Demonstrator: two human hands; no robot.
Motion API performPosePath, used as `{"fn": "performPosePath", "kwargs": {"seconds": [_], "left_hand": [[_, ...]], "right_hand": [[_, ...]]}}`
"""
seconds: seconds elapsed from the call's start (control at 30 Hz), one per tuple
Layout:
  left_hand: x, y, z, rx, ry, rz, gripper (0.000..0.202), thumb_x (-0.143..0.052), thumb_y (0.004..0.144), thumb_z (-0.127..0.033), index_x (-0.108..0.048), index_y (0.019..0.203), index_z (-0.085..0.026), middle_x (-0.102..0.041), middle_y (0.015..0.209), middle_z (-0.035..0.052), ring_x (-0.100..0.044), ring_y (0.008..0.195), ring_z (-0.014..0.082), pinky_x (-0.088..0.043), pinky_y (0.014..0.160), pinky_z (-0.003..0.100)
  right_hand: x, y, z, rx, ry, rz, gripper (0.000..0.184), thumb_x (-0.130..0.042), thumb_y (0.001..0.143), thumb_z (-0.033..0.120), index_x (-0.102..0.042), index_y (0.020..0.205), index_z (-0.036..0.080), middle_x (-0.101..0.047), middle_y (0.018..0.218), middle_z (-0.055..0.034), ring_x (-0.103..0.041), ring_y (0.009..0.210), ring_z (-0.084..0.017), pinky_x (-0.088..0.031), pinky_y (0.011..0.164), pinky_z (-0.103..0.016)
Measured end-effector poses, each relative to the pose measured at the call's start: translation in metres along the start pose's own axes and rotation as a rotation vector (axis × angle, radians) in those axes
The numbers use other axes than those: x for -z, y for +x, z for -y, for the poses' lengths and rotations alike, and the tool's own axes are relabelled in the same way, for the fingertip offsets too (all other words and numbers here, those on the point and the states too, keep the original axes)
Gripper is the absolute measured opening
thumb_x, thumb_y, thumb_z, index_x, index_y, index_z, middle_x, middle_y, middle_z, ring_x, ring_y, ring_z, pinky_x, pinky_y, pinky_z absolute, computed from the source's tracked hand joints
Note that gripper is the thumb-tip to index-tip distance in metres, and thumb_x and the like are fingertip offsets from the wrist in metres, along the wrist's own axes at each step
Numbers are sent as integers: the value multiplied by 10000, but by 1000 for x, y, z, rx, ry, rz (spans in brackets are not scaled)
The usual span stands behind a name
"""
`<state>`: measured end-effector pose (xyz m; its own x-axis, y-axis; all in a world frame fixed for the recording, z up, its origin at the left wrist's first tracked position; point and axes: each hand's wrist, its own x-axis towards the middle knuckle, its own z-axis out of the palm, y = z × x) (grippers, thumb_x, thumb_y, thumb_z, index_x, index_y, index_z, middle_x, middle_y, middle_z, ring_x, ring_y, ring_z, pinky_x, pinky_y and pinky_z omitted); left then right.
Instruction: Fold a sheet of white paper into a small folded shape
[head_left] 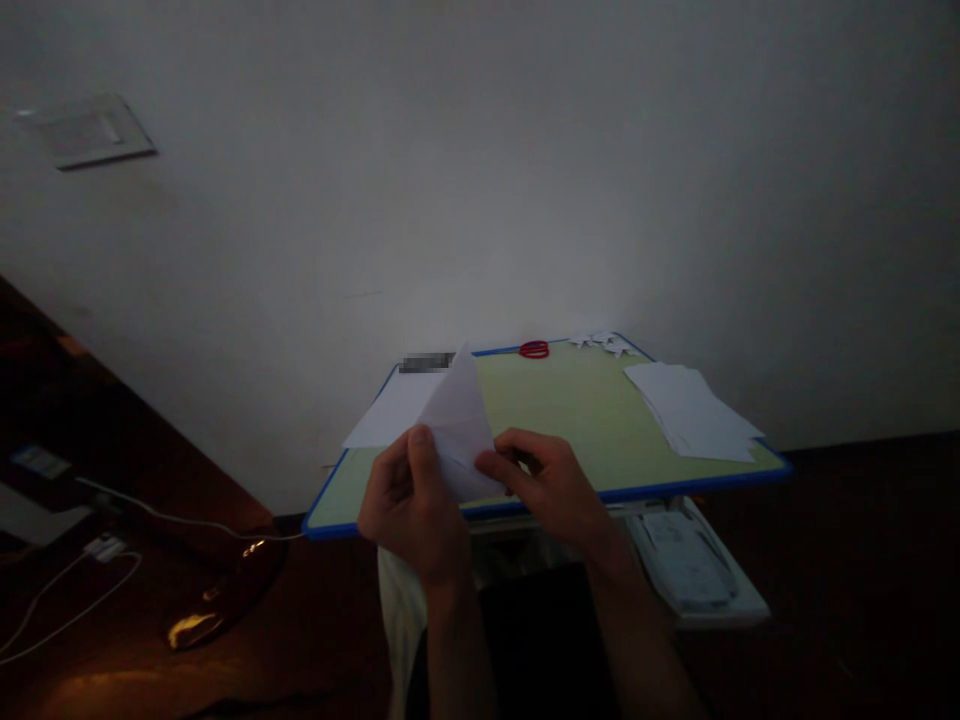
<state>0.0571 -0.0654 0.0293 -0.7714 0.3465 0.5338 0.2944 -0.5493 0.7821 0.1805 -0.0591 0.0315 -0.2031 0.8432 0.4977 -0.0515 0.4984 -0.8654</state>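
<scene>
A folded sheet of white paper point(459, 425), coming to a point at its top, is held up above the near edge of the table. My left hand point(416, 500) is closed on its left side, the thumb lying on the paper's face. On the right side, my right hand point(544, 485) pinches the lower edge between thumb and fingers. Some of the fingers are hidden behind the paper and the hands.
The pale green table point(555, 420) has a blue rim. On it lie white sheets point(394, 410) at left, a paper stack point(690, 410) at right, red-handled scissors point(534, 349) and several small paper cut-outs point(602, 342) at the back, by the wall point(480, 180). A drawer point(694, 560) juts out below.
</scene>
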Motion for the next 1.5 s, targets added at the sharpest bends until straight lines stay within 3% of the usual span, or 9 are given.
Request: {"fn": "performPosePath", "kwargs": {"seconds": [0.23,0.4,0.6,0.9,1.1,1.23,1.5], "left_hand": [[-10,-2,2,19,-37,-163,195,-788,878,-356,-785,856,-162,-773,768,10,-705,733,170,-576,659,278],[-14,-5,1,59,-56,-265,199,-773,849,-348,-755,806,-154,-749,745,9,-697,720,180,-556,622,284],[-14,-7,0,125,-80,-270,217,-775,845,-376,-741,806,-165,-737,771,4,-664,715,169,-534,609,278],[-13,-4,3,147,-126,-263,240,-795,824,-386,-731,778,-159,-697,700,-12,-622,665,149,-502,569,259],[-11,-6,-3,112,-86,-275,206,-786,856,-371,-768,841,-166,-758,770,8,-664,708,162,-546,607,277],[-10,-11,-6,40,-28,-235,211,-781,865,-375,-776,848,-165,-786,787,20,-707,721,179,-575,628,293],[-10,-18,-6,46,-18,-113,248,-795,885,-408,-798,858,-161,-787,756,9,-701,678,160,-567,605,262]], "right_hand": [[-11,1,-3,77,0,-42,322,-594,1062,428,-665,827,220,-628,783,15,-542,727,-149,-431,683,-283],[-16,2,-10,138,-42,-93,164,-769,961,349,-750,870,213,-619,757,30,-529,711,-140,-423,691,-284],[-16,3,-15,155,-7,-156,94,-801,923,291,-790,861,221,-597,706,51,-497,652,-127,-396,651,-283],[-28,2,-14,176,-50,-203,278,-639,1039,321,-690,793,203,-581,728,39,-496,673,-129,-374,649,-284],[-29,3,-18,142,-37,-230,384,-570,1075,411,-635,753,212,-589,705,31,-532,673,-139,-391,647,-286],[-27,1,-14,180,-59,-297,293,-632,1038,429,-713,872,201,-658,764,15,-577,712,-144,-423,680,-282],[-30,-2,-11,250,-156,-451,388,-649,1038,380,-603,694,206,-517,591,64,-448,545,-102,-328,536,-253]]}}
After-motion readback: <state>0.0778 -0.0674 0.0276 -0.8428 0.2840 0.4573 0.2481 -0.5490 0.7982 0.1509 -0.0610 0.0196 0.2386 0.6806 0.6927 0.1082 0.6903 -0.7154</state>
